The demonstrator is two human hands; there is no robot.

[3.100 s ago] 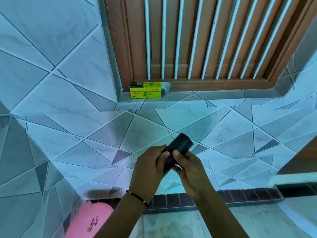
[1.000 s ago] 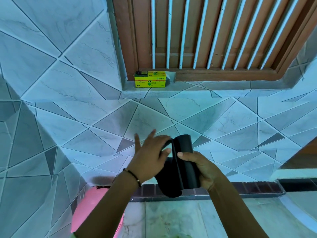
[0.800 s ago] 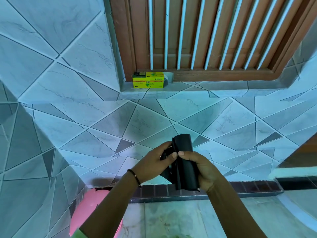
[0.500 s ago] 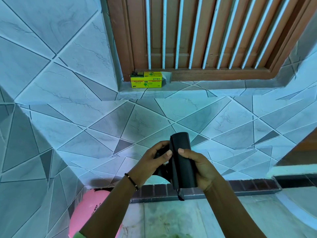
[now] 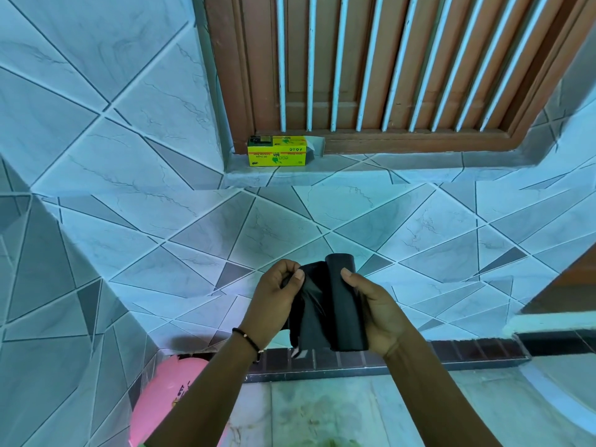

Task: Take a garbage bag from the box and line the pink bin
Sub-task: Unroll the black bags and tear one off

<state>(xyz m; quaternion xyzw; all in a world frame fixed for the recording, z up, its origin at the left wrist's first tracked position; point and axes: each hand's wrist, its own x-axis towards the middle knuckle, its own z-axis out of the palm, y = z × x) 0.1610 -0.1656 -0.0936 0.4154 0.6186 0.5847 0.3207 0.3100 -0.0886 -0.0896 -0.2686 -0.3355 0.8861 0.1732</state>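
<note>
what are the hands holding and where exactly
Both hold the black bag roll. The right hand wraps the rolled part, thumb across its front; the left hand pinches the top edge of the loose unrolled sheet beside it.

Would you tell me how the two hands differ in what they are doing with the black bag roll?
The right hand wraps around the rolled part of the black bag roll; the left hand pinches only the loose unrolled edge. The left wrist wears a dark bracelet; the right wrist is bare. Both are held in front of the tiled wall.
</note>
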